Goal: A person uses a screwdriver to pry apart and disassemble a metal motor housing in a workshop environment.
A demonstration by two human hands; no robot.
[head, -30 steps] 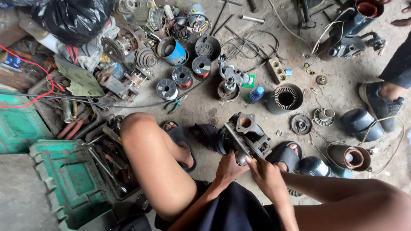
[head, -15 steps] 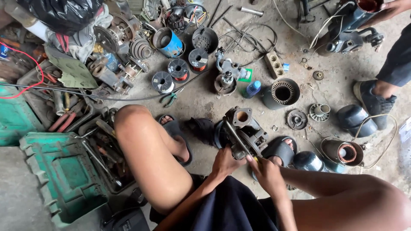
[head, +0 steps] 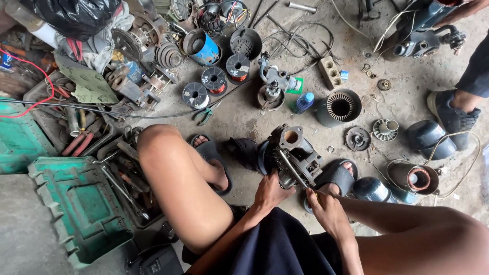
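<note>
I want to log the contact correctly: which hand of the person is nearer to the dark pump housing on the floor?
Left. The left hand rests against the near side of the pump housing. The right hand is below and to its right, apart from it, gripping a thin metal tool that reaches the housing.

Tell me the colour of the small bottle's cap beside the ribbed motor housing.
Blue, on the small bottle, clearest in the head view.

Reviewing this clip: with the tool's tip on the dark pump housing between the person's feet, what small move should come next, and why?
Probably a steady turn or push of the tool by the right hand, while the left hand braces. The thin metal tool slants from the right hand up into the pump housing, its tip on the body, and the left hand grips the housing's near edge. Whether the tip sits in a screw is too small to tell.
</note>
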